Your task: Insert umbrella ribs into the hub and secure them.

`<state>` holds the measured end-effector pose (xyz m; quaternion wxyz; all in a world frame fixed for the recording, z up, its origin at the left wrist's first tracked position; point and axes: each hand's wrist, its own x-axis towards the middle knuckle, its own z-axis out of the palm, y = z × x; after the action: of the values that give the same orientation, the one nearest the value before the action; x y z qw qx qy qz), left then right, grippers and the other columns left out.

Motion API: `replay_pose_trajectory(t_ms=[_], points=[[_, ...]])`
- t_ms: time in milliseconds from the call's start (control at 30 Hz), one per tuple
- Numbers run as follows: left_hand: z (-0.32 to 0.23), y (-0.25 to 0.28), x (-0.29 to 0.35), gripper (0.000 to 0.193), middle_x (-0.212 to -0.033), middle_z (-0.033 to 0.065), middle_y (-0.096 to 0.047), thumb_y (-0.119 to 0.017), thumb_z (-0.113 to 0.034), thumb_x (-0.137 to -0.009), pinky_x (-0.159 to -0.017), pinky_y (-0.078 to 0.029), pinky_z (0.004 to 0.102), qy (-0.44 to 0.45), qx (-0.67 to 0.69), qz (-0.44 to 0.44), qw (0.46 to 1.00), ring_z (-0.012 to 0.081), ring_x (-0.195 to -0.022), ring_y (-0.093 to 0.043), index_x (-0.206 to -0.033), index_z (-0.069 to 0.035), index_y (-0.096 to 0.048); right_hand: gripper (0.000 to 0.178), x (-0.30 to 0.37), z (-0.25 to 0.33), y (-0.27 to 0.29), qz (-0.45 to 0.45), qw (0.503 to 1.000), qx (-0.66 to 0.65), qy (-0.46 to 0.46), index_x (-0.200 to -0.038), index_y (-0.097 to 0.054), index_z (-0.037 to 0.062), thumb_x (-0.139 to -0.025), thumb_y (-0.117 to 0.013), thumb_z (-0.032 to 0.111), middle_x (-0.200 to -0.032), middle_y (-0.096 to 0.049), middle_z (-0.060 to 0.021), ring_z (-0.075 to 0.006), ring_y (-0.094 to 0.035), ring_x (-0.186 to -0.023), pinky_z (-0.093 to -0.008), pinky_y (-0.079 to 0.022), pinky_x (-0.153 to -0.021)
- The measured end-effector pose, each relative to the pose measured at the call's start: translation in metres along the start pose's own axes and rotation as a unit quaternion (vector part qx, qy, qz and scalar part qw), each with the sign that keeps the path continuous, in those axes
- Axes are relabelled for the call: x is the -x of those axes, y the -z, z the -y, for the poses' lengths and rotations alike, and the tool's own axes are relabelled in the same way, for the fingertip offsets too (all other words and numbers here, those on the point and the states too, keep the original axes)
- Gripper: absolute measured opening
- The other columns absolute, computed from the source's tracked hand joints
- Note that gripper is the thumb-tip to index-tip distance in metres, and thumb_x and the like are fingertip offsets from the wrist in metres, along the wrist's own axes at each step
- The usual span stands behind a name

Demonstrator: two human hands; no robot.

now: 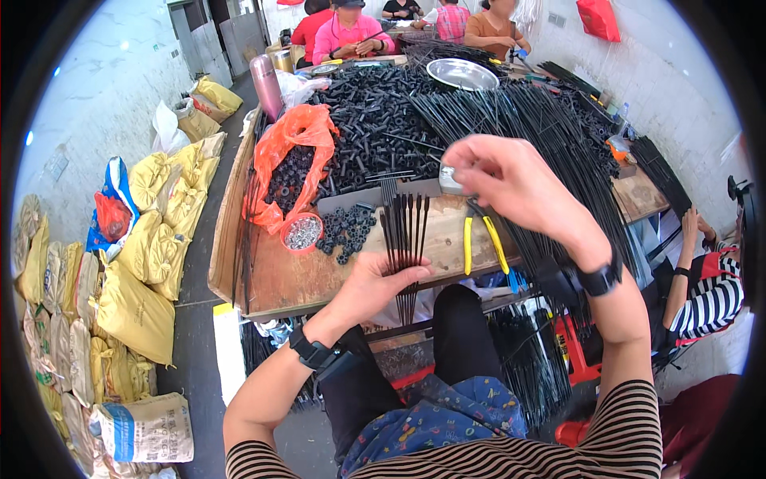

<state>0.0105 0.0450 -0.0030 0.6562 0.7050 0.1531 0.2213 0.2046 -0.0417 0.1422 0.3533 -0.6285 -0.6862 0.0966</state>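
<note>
My left hand (375,287) is closed around a fanned bunch of thin black rods (408,227), held upright at the table's near edge. The rods' upper ends are thicker. My right hand (507,180) is raised over the table to the right of the bunch, fingers curled together and slightly blurred; what they hold, if anything, cannot be made out. Just beside its fingertips is a small whitish container (451,182). Below that lie pliers with yellow handles (468,247). Left of the rods are small black ring-like parts (349,233) and a red-rimmed tub of small metal pieces (303,233).
Black tubular parts (367,112) are heaped behind, with a metal bowl (463,73) beyond. Long black rods (550,152) cover the right side. An orange bag (307,128) and pink flask (266,86) stand left. Yellow sacks (136,311) line the floor. Several people sit around the table.
</note>
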Motion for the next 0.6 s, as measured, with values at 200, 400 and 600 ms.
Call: replay_pose_trajectory(t_ms=[200,400,600], points=[[-0.06,0.005,-0.008,0.018,-0.096,0.008,-0.07,-0.062,-0.007,-0.089,-0.084,-0.051,0.0262,-0.089,0.008,-0.055,0.994,0.0117,-0.091,-0.065,-0.106,-0.001,-0.064,0.012,0.028,0.022,0.006,-0.026,0.997,0.024,0.066,-0.091,-0.064,0.0014,-0.079,-0.062,0.002,-0.086,-0.066,-0.0121,-0.0239,-0.065,-0.073,-0.0327,-0.052,-0.065],[-0.086,0.008,-0.009,0.021,-0.098,0.0111,-0.069,-0.061,-0.007,-0.09,-0.087,-0.051,0.0281,-0.139,0.033,-0.074,0.987,0.0163,-0.095,-0.066,-0.109,0.0,-0.063,0.01,0.019,0.016,-0.005,-0.076,0.974,0.084,0.195,-0.089,-0.065,0.003,-0.079,-0.063,0.003,-0.08,-0.063,-0.0113,-0.0298,-0.064,-0.072,-0.0366,-0.051,-0.062],[-0.086,0.008,-0.009,0.021,-0.099,0.0112,-0.069,-0.06,-0.006,-0.09,-0.086,-0.051,0.0274,-0.146,0.0,-0.084,0.986,0.0163,-0.095,-0.066,-0.11,0.001,-0.063,0.011,0.016,0.015,-0.009,-0.088,0.969,0.101,0.21,-0.088,-0.066,0.0039,-0.077,-0.064,0.005,-0.08,-0.062,-0.0099,-0.0293,-0.063,-0.072,-0.0372,-0.051,-0.062]])
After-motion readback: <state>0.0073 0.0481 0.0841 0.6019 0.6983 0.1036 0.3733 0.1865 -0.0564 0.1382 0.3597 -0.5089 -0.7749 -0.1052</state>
